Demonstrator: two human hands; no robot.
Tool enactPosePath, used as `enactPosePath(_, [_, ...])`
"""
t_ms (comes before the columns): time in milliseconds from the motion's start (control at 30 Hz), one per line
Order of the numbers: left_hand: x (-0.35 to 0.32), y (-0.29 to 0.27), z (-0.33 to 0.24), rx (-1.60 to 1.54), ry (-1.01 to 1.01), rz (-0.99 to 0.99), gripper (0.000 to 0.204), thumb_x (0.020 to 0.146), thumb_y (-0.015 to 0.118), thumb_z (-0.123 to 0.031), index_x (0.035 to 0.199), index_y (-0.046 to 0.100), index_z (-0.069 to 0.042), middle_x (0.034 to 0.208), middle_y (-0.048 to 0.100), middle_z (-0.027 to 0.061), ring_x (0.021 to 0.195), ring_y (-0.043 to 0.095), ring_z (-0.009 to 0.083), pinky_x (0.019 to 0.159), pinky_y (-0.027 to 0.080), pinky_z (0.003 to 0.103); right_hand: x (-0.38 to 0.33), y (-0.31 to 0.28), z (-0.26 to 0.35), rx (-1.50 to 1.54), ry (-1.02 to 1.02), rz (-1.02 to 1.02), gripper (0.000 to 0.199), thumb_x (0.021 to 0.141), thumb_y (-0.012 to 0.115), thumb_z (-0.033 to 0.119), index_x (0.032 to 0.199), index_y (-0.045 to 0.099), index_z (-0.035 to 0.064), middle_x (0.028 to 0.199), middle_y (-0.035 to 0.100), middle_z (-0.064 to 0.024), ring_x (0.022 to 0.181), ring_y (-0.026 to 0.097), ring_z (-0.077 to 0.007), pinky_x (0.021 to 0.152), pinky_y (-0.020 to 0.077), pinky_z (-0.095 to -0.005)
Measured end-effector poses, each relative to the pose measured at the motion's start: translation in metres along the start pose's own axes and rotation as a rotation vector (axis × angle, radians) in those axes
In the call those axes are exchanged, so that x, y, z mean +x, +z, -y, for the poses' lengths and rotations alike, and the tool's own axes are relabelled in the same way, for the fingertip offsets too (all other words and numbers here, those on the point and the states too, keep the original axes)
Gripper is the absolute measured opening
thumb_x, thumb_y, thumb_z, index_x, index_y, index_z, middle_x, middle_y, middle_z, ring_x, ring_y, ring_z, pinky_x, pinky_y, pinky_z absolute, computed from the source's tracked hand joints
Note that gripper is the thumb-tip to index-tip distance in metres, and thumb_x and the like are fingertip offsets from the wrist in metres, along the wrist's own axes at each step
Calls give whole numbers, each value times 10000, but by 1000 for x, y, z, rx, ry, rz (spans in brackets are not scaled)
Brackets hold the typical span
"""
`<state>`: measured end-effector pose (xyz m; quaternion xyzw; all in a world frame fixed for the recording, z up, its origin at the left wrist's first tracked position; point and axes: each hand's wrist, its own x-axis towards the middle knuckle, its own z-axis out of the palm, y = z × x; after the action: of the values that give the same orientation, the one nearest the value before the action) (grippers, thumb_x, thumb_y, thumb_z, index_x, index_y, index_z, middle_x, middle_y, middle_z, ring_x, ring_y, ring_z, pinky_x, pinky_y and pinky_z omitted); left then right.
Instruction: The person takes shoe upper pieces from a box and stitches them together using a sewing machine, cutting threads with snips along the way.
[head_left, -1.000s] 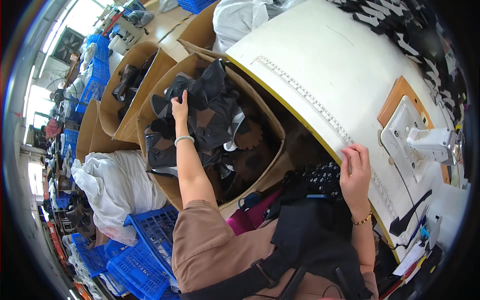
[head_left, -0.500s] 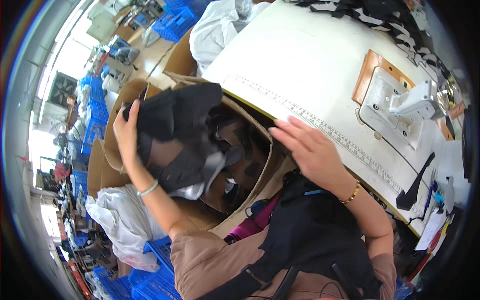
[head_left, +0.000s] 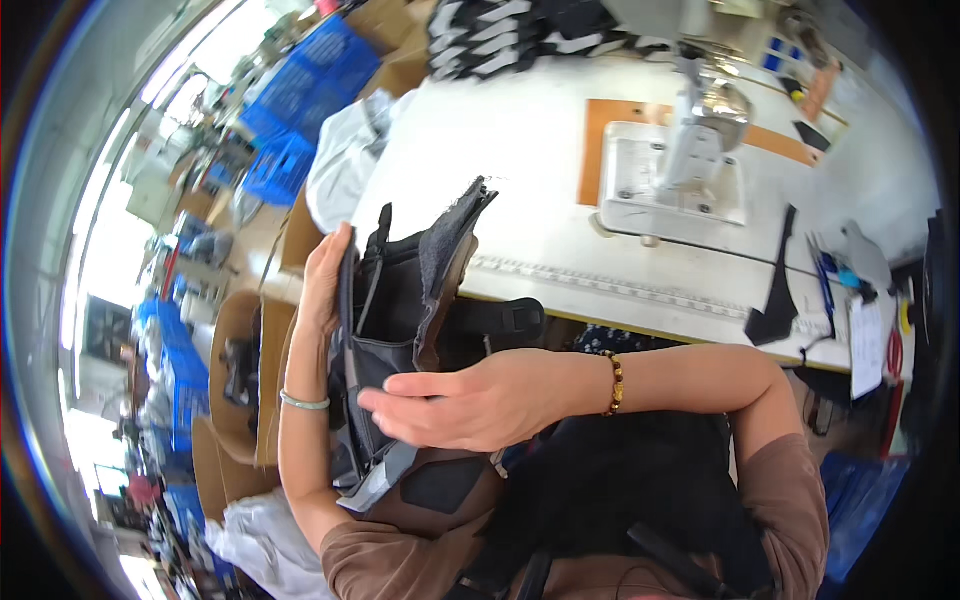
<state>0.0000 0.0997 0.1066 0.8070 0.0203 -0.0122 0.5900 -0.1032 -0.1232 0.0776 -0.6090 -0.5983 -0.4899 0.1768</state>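
Note:
An unfinished black and grey fabric bag (head_left: 390, 300) stands upright in front of me, left of the middle, with raw frayed edges at its top. My left hand (head_left: 326, 280) grips its left side, the fingers partly hidden behind the cloth. Across its near right side reaches my right hand (head_left: 480, 400), fingers stretched out and nothing in them; whether they touch the cloth I cannot tell. A black strap end (head_left: 510, 320) sticks out on the right of the bag. Below hangs a brown and black panel (head_left: 440, 488).
A white sewing table (head_left: 520, 130) with a ruler strip (head_left: 620, 285) along its near edge carries a sewing machine (head_left: 690, 150). On it lie a pointed black piece (head_left: 775, 295) and black and white cut pieces (head_left: 490, 35). Cardboard boxes (head_left: 235, 400) and blue crates (head_left: 310, 80) stand left.
The dark fabric has come up from over the cardboard box to in front of me, in my left hand. My right hand has moved left from the table edge to the bag. The view has turned right.

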Motion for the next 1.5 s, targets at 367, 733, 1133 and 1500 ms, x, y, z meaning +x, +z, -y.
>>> enactPosePath(367, [-6, 56, -181, 577, 160, 994, 522, 739, 759, -241, 1136, 586, 49, 1058, 641, 139, 977, 595, 178, 892, 434, 296, -4, -74, -49, 65, 943, -12, 222, 842, 567, 221, 713, 544, 42, 735, 557, -117, 704, 568, -301, 644, 441, -397])
enactPosePath(733, [56, 147, -147, 456, 58, 1224, 264, 735, 686, -115, 925, 654, 65, 844, 671, 101, 778, 610, 143, 703, 483, 271, -66, -174, -59, 539, 1101, 274, 325, 861, 590, 334, 739, 548, 35, 725, 572, -126, 640, 541, -346, 581, 414, -407])
enactPosePath(1133, [108, 280, -138, 119, -172, 1071, 365, 859, 630, -328, 1089, 608, -45, 1028, 627, 40, 862, 578, 94, 763, 469, 239, -139, -204, -86, 15, 1277, -70, 295, 815, 676, 180, 679, 486, 0, 611, 459, -115, 526, 403, -192, 524, 383, -313])
enactPosePath(1500, [142, 290, -127, 573, 646, 886, 506, 827, 627, -406, 1172, 561, -42, 1132, 596, 68, 1022, 549, 185, 901, 426, 323, -149, -194, -85, 42, 1365, -277, 265, 815, 678, 143, 681, 501, -3, 590, 454, -91, 520, 400, -176, 505, 360, -290])
